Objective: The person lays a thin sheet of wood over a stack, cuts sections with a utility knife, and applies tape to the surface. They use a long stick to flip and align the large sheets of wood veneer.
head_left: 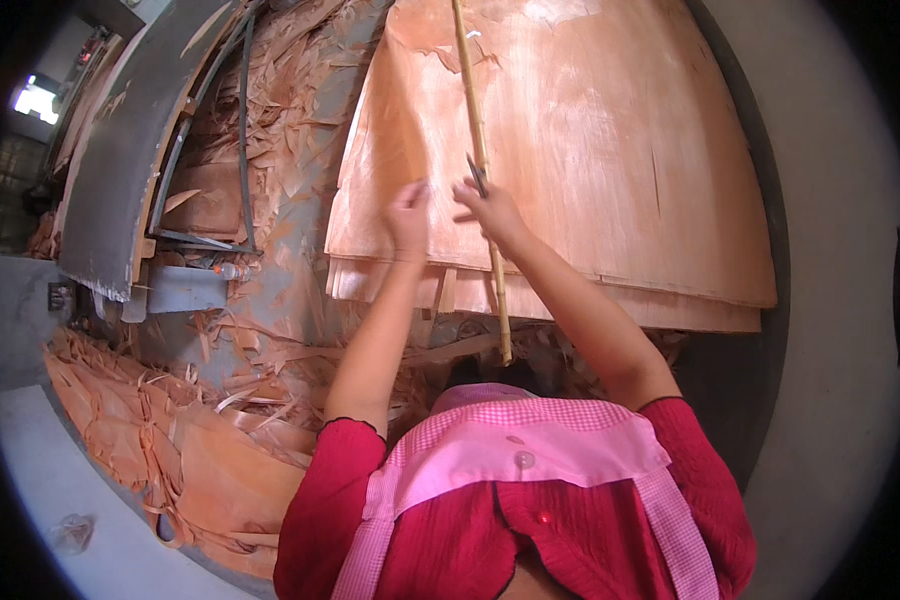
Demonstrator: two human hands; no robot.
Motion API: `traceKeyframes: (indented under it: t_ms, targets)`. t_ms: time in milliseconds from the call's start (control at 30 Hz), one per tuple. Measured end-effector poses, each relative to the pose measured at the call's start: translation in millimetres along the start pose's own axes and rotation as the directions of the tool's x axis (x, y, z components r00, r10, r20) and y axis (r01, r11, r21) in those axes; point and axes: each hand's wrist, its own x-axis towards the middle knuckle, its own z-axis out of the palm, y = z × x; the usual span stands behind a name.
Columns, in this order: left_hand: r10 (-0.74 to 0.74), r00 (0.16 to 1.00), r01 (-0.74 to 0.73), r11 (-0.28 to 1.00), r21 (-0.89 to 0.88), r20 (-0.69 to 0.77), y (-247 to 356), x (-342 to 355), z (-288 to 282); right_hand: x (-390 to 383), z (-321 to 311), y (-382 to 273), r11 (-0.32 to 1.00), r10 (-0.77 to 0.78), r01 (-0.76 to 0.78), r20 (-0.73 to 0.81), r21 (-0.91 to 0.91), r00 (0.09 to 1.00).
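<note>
A stack of thin, pinkish-tan wood veneer sheets (610, 150) spreads in front of me. Lengthwise across it lies a long yellow bamboo stick (472, 95), its near end jutting past the front edge. My right hand (494, 216) is over the stick and grips a slim dark tool (476, 176), perhaps a knife, its tip pointing away from me. Just to the left, above the veneer, my left hand (407, 212) has its fingers curled in. Slight blur hides whether anything is pinched in them.
Veneer scraps (200, 450) heap up at lower left, with more strewn over the floor. At left stands a dark panel (120, 150) beside a metal frame (246, 130). A clear bottle with an orange cap (232, 271) lies by the frame. A pale wall or floor strip (830, 250) runs along the right.
</note>
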Motion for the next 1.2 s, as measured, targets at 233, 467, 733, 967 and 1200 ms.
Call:
traceKeyframes:
  t_ms: [233,467,733,967,1200]
  targets:
    - [-0.105,0.968,-0.070,0.758,0.648,0.228,-10.1,-137.9,5.4,18.1,-98.3,32.4,1.000,-0.027,0.022,-0.243,-0.021,0.970]
    - [-0.346,0.875,0.126,0.838,0.532,0.338,-103.8,-197.0,38.0,-2.0,-152.0,92.7,0.965,0.238,-0.174,-0.373,0.198,0.897]
    - [-0.670,0.728,0.682,0.729,-0.060,0.144,-9.6,-127.5,8.4,-40.9,-149.6,111.9,0.935,0.247,-0.241,0.011,0.262,0.969]
    - [-0.731,0.662,0.633,0.665,0.397,0.168,-22.2,-42.0,8.1,-119.0,-210.1,168.1,0.846,0.421,-0.425,0.086,0.322,0.903]
    - [-0.684,0.484,0.847,0.522,-0.098,0.546,38.8,-46.9,-2.0,-143.0,-239.9,190.9,0.789,0.490,-0.435,-0.019,0.435,0.871]
